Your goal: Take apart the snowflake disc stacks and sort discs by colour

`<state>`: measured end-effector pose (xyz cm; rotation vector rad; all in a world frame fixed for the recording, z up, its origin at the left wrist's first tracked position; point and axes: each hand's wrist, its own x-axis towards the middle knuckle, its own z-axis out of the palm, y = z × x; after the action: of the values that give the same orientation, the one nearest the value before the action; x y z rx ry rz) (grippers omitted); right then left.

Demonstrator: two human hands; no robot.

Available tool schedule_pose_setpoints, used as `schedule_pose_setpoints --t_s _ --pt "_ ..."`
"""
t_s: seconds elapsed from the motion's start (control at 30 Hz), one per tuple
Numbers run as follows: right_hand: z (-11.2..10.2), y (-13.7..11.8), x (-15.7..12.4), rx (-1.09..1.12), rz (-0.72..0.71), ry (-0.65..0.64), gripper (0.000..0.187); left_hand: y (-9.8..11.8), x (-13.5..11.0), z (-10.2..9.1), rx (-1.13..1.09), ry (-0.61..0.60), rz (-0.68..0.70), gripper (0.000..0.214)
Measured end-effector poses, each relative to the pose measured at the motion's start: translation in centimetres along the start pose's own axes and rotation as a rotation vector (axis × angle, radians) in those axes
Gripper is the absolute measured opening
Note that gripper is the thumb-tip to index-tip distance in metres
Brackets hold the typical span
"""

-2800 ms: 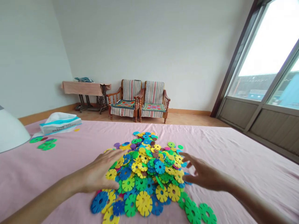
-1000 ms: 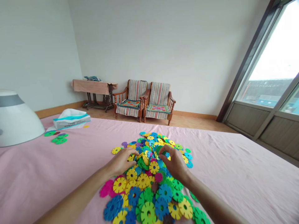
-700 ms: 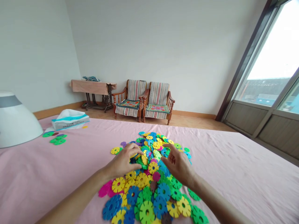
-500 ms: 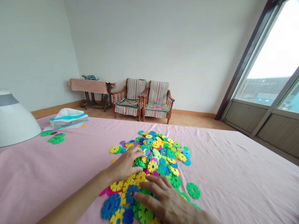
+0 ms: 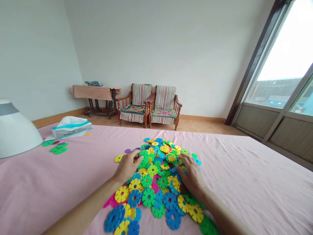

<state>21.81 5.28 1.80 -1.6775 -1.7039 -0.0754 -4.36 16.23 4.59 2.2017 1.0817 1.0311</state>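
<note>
A heap of flat plastic snowflake discs (image 5: 156, 176), in yellow, green, blue, pink and purple, lies on a pink cloth (image 5: 244, 182). My left hand (image 5: 127, 166) rests on the heap's left side with its fingers curled over the discs. At the right side, my right hand (image 5: 191, 174) lies palm down with fingers stretched toward the top of the heap. Neither hand lifts a disc clear of the heap.
A white tissue pack (image 5: 70, 126) and a few green discs (image 5: 56, 147) lie at the far left. A white domed object (image 5: 14, 130) sits at the left edge. Two wooden armchairs (image 5: 150, 106) and a sewing table (image 5: 96, 96) stand by the wall. A window (image 5: 288, 75) is at right.
My right hand has come from the near front of the heap up to its right side. The discs have shifted and more green ones lie on top. The left hand has stayed put.
</note>
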Motion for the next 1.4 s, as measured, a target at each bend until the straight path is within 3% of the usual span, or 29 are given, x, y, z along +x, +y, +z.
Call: schedule_pose_setpoints --t_s 0.1,0.27,0.37,0.5,0.63,0.7,0.8,0.87,0.93,1.0,1.1,1.27,1.33,1.4 --pt "-0.2 1.3 0.0 0.054 0.030 0.042 0.028 -0.1 0.3 -0.2 -0.141 -0.008 -0.050 0.022" --pt "-0.9 1.1 0.2 0.099 0.029 0.065 0.025 2.1 -0.1 0.3 -0.335 -0.111 -0.062 0.040" --pt "-0.7 1.3 0.1 0.096 0.045 0.094 0.025 2.9 -0.3 1.1 -0.366 -0.150 -0.068 0.038" --pt "-0.3 2.0 0.1 0.096 0.063 0.107 0.023 2.7 0.2 1.9 -0.313 -0.081 -0.074 0.026" --pt "-1.0 1.4 -0.1 0.125 0.016 0.086 0.023 3.6 -0.1 1.3 -0.214 -0.006 -0.003 0.015" --pt "-1.8 0.1 -0.5 0.157 -0.057 0.010 0.027 4.7 -1.1 0.8 -0.152 -0.107 0.102 0.009" --pt "-3.1 -2.5 -1.3 0.228 -0.214 -0.219 0.036 6.3 -2.8 0.2 0.093 -0.394 0.344 0.009" --pt "-3.5 -4.3 -1.8 0.256 -0.323 -0.377 0.048 6.7 -3.7 0.2 0.225 -0.482 0.388 0.023" --pt "-3.6 -5.5 -2.1 0.219 -0.386 -0.473 0.056 6.6 -4.1 0.3 0.313 -0.513 0.390 0.023" --pt "-3.4 -5.8 -2.1 0.129 -0.380 -0.492 0.041 5.9 -4.0 0.4 0.385 -0.506 0.393 0.017" --pt "-3.1 -4.8 -1.6 -0.018 -0.285 -0.419 0.009 4.2 -3.2 0.2 0.455 -0.434 0.374 0.017" --pt "-2.7 -1.7 -0.6 -0.193 -0.075 -0.256 0.021 1.5 -0.6 -0.8 0.508 -0.165 0.196 0.018" --pt "-2.6 -0.9 -0.3 -0.206 -0.019 -0.217 0.021 1.6 0.2 -0.7 0.532 -0.103 0.178 0.027" --pt "-2.6 -0.4 -0.2 -0.178 0.016 -0.190 0.022 2.6 0.3 0.0 0.532 -0.115 0.219 0.030"
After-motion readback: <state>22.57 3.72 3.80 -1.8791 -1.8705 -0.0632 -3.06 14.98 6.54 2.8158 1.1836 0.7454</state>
